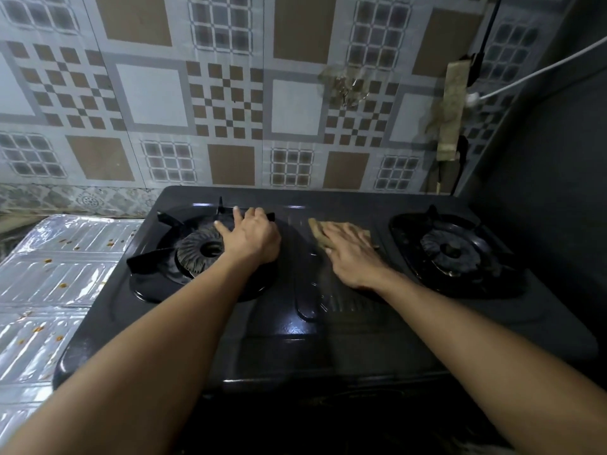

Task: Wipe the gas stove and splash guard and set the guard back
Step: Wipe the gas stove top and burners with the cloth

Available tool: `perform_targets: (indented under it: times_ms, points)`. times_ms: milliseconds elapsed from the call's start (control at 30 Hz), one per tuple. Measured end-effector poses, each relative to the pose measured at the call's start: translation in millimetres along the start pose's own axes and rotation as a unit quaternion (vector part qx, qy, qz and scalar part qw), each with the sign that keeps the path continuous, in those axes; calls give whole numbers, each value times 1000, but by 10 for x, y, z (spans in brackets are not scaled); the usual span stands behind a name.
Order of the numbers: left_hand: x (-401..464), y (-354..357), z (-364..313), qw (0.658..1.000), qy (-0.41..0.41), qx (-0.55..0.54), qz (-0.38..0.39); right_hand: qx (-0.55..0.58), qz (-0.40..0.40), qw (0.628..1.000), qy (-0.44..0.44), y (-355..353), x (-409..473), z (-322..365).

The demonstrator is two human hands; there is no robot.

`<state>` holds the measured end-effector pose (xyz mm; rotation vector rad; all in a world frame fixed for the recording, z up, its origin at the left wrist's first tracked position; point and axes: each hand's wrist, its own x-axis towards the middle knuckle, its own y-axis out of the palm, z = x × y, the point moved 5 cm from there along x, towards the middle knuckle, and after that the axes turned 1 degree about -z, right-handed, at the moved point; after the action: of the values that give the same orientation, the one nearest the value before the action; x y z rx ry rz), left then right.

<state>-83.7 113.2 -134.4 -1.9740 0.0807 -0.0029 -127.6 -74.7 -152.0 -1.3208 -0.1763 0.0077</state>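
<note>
We see a dark, glossy two-burner gas stove filling the centre, with our left hand spread flat, fingers straight, on the left burner's black pan support at ten o'clock. Our right hand presses a soft, tan, limp cloth flat at one o'clock. The spattered, ribbed foil splash guard lies flat at nine o'clock; we judge it light and easily bent, best lifted by its edges.

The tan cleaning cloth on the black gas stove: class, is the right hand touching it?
Touching. The head view shows the right hand lying flat, fingers straight, on the tan cleaning cloth, pressing it to the black gas stove between the burners.
</note>
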Motion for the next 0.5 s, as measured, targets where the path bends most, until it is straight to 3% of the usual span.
perform_targets:
  times_ms: [100,167,367,500]
  points:
    - [-5,1,14,1000,9,-26,-5,-27,-43,989,137,-138,6,-391]
    - [-13,-7,0,999,16,-35,-8,-18,-45,983,175,-130,6,-401]
    - [-35,-20,1,999,12,-31,-12,-3,35,999,8,78,-359,514]
    - [-25,-24,23,999,13,-44,-12,-4,40,997,-61,144,-761,977]
